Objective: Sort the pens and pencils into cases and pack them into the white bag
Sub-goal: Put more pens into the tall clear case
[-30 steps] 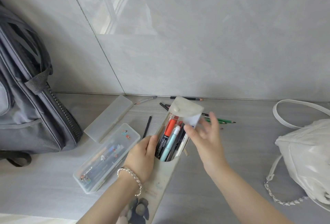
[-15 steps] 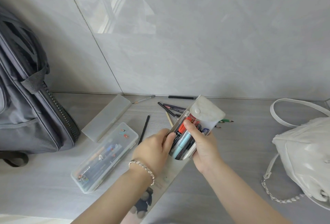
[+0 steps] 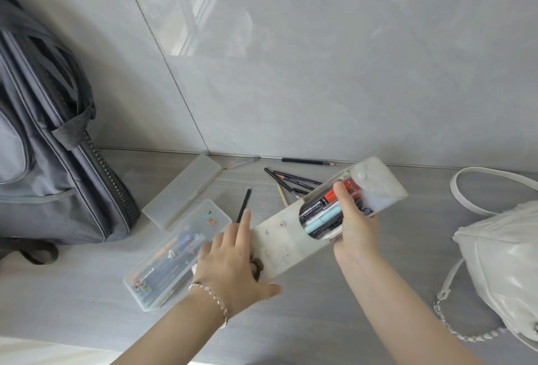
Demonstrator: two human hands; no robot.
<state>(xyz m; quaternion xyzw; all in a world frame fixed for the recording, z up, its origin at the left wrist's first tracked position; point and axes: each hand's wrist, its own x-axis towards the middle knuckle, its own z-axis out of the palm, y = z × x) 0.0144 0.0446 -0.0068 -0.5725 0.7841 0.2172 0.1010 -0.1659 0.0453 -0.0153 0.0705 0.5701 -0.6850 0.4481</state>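
A long pale pen pouch [image 3: 286,241] with a snap flap is held slanting above the counter, its open end up and to the right. Markers and pens [image 3: 321,212] fill the opening. My right hand [image 3: 353,226] grips that end, thumb laid across the pens. At the pouch's lower end my left hand [image 3: 231,265] has its fingers spread, index finger straight, touching the pouch. Loose pencils [image 3: 291,182] lie behind the pouch near the wall. The white bag [image 3: 503,262] sits at the right.
A clear plastic case [image 3: 171,251] holding pens lies open at the left, its frosted lid [image 3: 183,190] behind it. A black pencil [image 3: 244,204] lies between them. A grey backpack [image 3: 46,166] stands far left. The tiled wall is close behind.
The pouch has swung from pointing at me to lying crosswise, up and to the right. My left hand let go of the opening and slid to the lower end, fingers spread. My right hand keeps its grip.
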